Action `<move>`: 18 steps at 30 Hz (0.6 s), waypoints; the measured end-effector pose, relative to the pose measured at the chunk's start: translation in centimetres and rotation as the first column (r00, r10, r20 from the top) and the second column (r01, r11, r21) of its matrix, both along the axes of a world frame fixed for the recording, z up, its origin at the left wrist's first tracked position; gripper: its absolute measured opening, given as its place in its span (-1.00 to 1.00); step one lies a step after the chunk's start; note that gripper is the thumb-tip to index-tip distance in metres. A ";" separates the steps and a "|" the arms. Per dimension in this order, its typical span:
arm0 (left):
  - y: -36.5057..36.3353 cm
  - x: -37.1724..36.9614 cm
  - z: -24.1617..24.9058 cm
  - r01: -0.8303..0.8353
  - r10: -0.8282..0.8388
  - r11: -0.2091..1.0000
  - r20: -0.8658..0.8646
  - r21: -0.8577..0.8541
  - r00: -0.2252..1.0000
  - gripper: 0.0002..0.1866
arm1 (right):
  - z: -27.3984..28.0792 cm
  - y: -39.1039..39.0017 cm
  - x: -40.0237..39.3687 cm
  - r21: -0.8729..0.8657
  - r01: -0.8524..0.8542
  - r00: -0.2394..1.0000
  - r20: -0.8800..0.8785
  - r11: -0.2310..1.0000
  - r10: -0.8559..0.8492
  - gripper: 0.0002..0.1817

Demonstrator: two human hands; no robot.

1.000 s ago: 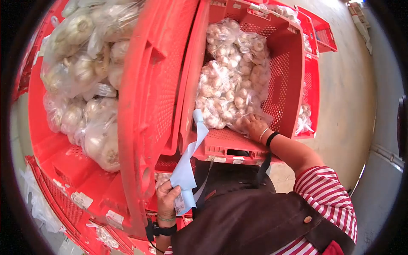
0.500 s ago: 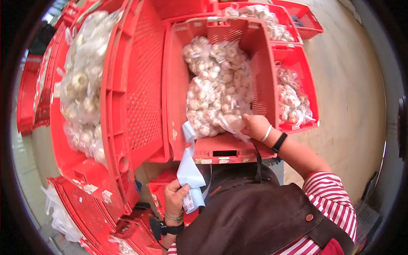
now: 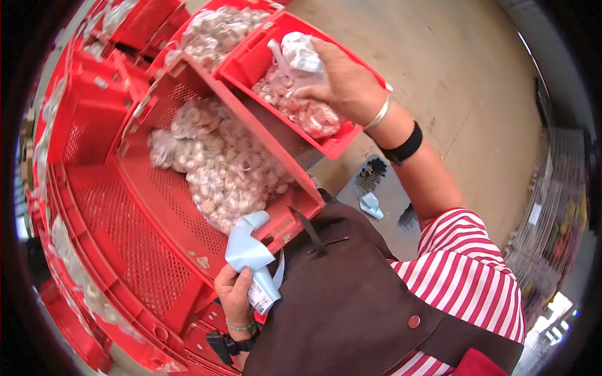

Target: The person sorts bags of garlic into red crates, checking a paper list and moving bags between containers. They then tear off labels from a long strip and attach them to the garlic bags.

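My left hand (image 3: 234, 293) is closed on a strip of pale blue labels (image 3: 248, 250) with a printed white label on it. The strip's upper end hangs by the near rim of a large red crate (image 3: 169, 229). Bags of garlic (image 3: 226, 169) in clear plastic fill the middle of that crate. My right hand (image 3: 351, 81) grips a crumpled white plastic bag (image 3: 301, 53) above a smaller red crate (image 3: 338, 147). What the bag contains cannot be made out. More bagged garlic (image 3: 285, 94) lies below it, partly hidden by my hand.
Another red crate of garlic (image 3: 219, 31) stands at the back. Red crates (image 3: 94, 119) crowd the left side. A blue paper piece (image 3: 371, 205) lies on a grey surface beside my apron (image 3: 338, 288). Wire racks (image 3: 545, 232) stand at the right.
The view has turned to the right. My right hand has moved from the large crate to above the smaller crate, with plastic in it. My left hand still holds the label strip.
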State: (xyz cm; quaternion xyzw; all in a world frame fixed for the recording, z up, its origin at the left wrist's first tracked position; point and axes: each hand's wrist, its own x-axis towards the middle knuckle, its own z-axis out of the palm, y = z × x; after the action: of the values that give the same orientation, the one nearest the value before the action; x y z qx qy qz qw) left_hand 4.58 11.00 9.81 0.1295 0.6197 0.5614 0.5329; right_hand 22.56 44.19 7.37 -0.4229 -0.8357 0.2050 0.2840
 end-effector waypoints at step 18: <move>5.2 0.1 -1.0 0.798 -0.783 0.603 0.179 -0.020 0.596 -0.74 | -7.0 -26.6 6.7 -0.891 -0.301 0.640 -0.454 0.341 -0.621 -0.84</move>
State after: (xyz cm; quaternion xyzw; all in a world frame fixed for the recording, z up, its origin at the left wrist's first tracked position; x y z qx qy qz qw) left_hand 4.67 16.20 8.77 0.3214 0.4823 0.2442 0.7775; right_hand 29.26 17.61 0.32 -0.4700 -0.3133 0.7571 0.3284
